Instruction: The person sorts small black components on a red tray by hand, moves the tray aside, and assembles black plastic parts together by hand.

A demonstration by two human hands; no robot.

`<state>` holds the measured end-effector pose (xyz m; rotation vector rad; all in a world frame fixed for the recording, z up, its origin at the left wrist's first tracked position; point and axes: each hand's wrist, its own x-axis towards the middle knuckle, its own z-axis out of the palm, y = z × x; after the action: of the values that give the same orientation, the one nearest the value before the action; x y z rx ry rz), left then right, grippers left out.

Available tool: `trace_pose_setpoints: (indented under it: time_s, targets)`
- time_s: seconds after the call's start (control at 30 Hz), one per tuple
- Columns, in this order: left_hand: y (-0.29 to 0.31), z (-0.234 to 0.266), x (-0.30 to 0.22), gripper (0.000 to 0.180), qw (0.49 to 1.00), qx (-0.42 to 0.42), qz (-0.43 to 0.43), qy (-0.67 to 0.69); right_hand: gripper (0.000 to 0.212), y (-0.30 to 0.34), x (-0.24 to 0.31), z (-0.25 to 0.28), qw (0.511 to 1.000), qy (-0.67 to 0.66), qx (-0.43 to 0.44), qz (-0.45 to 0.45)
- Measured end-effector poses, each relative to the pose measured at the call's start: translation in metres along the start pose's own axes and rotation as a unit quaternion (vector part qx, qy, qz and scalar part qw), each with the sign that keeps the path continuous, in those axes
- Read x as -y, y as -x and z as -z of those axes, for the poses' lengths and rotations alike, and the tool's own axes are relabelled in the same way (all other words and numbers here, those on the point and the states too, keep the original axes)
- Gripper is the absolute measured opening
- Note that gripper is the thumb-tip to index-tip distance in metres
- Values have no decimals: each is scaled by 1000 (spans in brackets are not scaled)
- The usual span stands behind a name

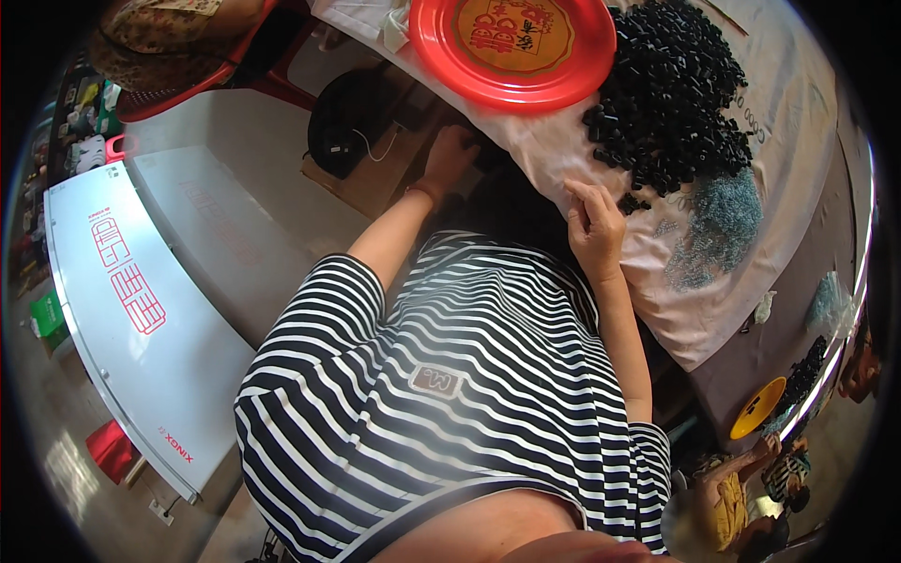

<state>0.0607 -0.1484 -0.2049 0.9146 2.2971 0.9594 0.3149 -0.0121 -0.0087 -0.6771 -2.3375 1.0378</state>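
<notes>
My left hand point(454, 152) reaches down beside the cloth's edge, over a shadowed space near a brown cardboard piece point(377, 190). Its fingertips are lost in the dark. At the near edge of the pale pink cloth point(554, 155), my right hand point(598, 228) is raised with its fingers curled toward the thumb. Whatever it may hold is too small to make out. Just beyond it lies a large heap of small black plastic pieces point(671, 94). Next to that heap spreads a pile of tiny blue-grey metal parts point(723, 220), possibly springs.
A red round tray point(427, 52) stands on the cloth at the far side. To the left are a black rounded object point(343, 122) with a white cable, a red chair point(141, 103) and a white glossy panel point(141, 319). A yellow dish point(757, 408) and other people point(741, 488) appear at lower right.
</notes>
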Motion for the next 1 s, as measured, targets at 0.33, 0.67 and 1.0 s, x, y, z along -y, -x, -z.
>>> trace_pose_setpoints:
  time_s: [0.33, 0.67, 1.0]
  targets:
    - [2, 29, -20, 23, 985, -147, 19, 88, 40, -1, 0, 2, 1000, 14, -7, 6]
    - [-2, 134, -165, 28, 936, -80, 81, 334, 39, 5, -3, 4, 1000, 18, -2, -5]
    - [-35, 134, -164, 18, 886, -34, 46, 460, 36, 6, -2, 2, 1000, 26, -11, -10]
